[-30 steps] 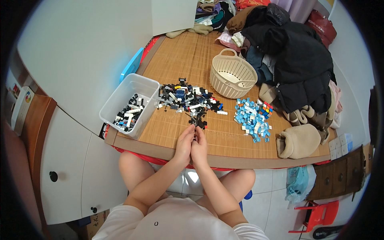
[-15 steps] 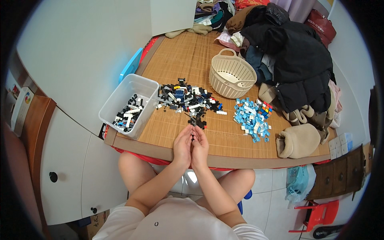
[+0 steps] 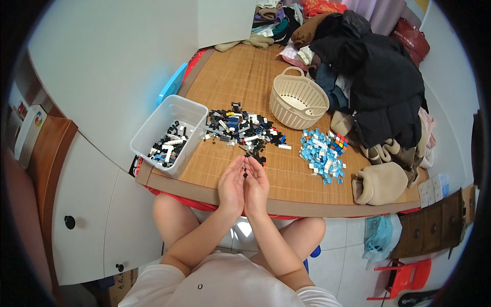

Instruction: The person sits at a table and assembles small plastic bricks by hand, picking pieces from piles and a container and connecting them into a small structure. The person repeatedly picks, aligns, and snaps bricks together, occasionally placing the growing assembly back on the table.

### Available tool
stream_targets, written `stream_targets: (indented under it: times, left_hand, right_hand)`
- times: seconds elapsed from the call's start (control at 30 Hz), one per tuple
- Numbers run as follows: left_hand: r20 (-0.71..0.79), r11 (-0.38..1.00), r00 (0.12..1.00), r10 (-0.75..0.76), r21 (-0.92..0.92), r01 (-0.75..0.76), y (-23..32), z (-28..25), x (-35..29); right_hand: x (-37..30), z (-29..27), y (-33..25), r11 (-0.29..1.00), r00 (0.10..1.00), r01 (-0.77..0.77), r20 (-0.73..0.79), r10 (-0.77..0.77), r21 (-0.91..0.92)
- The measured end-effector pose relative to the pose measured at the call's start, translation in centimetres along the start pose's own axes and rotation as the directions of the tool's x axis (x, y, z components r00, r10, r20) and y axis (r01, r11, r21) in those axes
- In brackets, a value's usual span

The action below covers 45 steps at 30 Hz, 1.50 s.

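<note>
Cupped side by side at the near edge of the mat, my left hand (image 3: 231,187) and my right hand (image 3: 257,187) hold a few small dark building bricks (image 3: 245,175) between the palms. The fingers point forward and are slightly curled; most of what lies inside the cup is hidden. Just beyond the fingertips is the near end of a loose pile of black, white, grey and blue building bricks (image 3: 234,126). On the left stands a clear plastic box (image 3: 191,146), with more black and white bricks (image 3: 169,148) on its bottom.
A blue lid (image 3: 173,83) leans behind the box. Right of the pile lie blue and white pieces (image 3: 322,156) with a puzzle cube (image 3: 339,144). Beyond them stand a cream basket (image 3: 286,105) and a dark clothes heap (image 3: 383,87). A beige fabric roll (image 3: 381,184) lies near the right edge.
My hands have opened slightly at the fingertips, and the left one has shifted a little leftward. The view has moved slightly; the piles and box look the same.
</note>
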<state>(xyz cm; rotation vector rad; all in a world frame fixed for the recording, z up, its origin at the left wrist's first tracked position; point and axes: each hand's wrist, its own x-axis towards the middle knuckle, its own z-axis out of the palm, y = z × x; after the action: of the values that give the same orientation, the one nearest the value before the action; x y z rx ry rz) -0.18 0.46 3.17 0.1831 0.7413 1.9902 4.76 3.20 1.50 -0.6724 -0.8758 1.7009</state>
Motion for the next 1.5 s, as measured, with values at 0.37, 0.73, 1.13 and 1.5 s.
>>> stream_targets:
  times: [0.37, 0.73, 1.13, 1.5]
  left_hand:
    - [0.041, 0.98, 0.979, 0.197, -0.033, -0.196, 6.4, 1.0, -0.4]
    - [0.036, 0.909, 0.908, 0.417, -0.017, -0.416, 14.3, -1.6, 0.4]
    - [-0.001, 0.886, 0.895, 0.447, 0.137, -0.442, 16.9, -2.7, 0.1]
    - [0.049, 0.823, 0.857, 0.513, 0.256, -0.507, 16.4, -1.9, -0.7]
  right_hand:
    - [-0.1, 6.9, -1.4, 0.996, 0.987, -0.014, 0.16, -0.001, 0.09]
    - [-0.3, 15.2, 0.6, 0.997, 0.924, -0.061, 0.381, 0.036, 0.052]
    - [-0.5, 17.0, 2.6, 0.982, 0.9, -0.179, 0.413, 0.138, 0.063]
    - [-0.5, 15.2, 1.3, 0.986, 0.901, -0.164, 0.413, 0.134, 0.039]
